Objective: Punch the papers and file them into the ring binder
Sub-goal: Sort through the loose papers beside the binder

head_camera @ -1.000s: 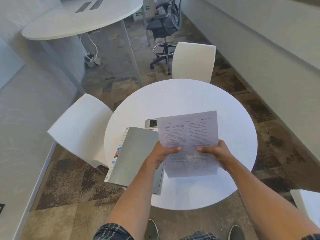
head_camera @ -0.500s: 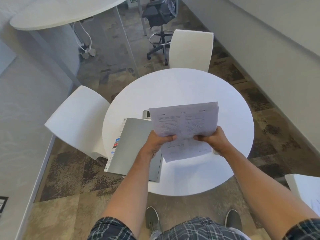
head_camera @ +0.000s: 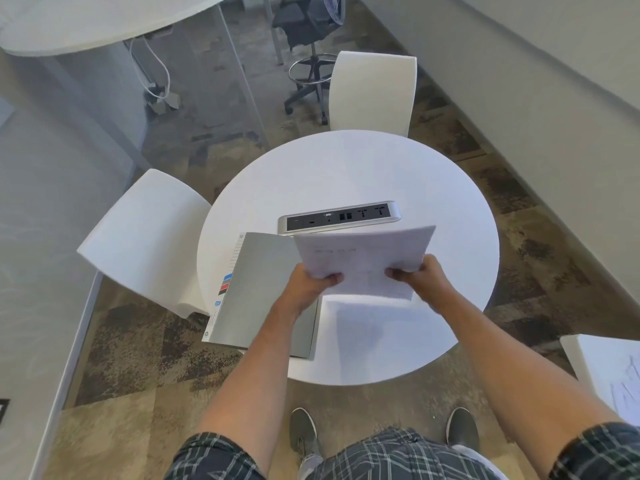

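Observation:
I hold a stack of printed papers point(head_camera: 363, 258) over the round white table point(head_camera: 346, 168), tipped nearly flat with its far edge raised. My left hand point(head_camera: 308, 282) grips the stack's near-left edge, thumb on top. My right hand point(head_camera: 415, 275) grips the near-right edge the same way. A closed grey ring binder point(head_camera: 256, 292) with coloured tabs along its left side lies on the table's left part, partly under my left forearm. No hole punch is visible.
A silver power and socket strip point(head_camera: 339, 216) sits on the table just beyond the papers. White chairs stand at the left point(head_camera: 145, 237) and far side point(head_camera: 374, 91). Another white surface with a sheet point(head_camera: 609, 372) is at the lower right.
The papers have tilted from facing me to nearly flat and sunk toward the table, uncovering the socket strip behind them. Both hands keep their grip.

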`<state>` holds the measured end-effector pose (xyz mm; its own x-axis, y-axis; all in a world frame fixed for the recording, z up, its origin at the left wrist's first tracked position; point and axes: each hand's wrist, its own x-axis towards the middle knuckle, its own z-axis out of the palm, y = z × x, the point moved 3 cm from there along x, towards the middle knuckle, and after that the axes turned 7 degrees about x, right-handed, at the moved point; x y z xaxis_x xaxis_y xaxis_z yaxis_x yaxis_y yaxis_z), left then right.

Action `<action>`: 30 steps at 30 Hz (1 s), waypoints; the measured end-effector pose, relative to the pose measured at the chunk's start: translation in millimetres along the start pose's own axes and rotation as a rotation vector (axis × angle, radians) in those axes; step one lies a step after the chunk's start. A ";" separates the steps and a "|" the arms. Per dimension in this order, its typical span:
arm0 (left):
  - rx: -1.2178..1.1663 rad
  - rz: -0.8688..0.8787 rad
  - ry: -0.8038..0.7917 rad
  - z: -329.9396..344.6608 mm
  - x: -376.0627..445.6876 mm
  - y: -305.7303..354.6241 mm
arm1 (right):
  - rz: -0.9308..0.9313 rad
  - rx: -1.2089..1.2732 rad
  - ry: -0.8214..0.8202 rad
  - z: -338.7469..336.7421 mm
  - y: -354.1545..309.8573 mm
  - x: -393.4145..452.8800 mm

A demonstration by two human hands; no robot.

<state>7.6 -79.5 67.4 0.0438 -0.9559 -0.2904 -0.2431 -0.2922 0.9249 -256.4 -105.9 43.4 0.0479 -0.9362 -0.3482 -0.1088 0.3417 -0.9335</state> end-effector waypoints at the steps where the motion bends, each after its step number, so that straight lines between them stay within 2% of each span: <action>1: -0.009 0.013 -0.003 -1.1 1.1 5.8 | -0.009 0.002 0.001 -2.2 0.1 5.6; 8: 0.094 -0.064 -0.061 11.2 -7.1 -23.2 | -0.024 -0.017 0.024 -6.1 24.1 -5.2; 12: 0.079 -0.106 -0.025 11.6 -6.8 -25.5 | -0.025 -0.002 -0.031 -7.7 26.8 -7.8; 15: 0.019 -0.117 -0.046 5.6 -2.4 -19.8 | -0.071 0.030 -0.097 -9.6 19.1 -3.0; 21: -0.198 -0.163 -0.096 13.8 -2.4 -17.4 | 0.056 0.315 -0.192 -1.7 9.8 -10.1; 30: -0.291 -0.223 -0.083 15.6 -4.8 -29.4 | 0.120 0.418 -0.185 8.9 13.7 -15.1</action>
<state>-0.6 -65.8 37.9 -0.0173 -0.8657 -0.5003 0.0495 -0.5005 0.8643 -249.8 -86.4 35.1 0.2399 -0.8704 -0.4299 0.2827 0.4863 -0.8268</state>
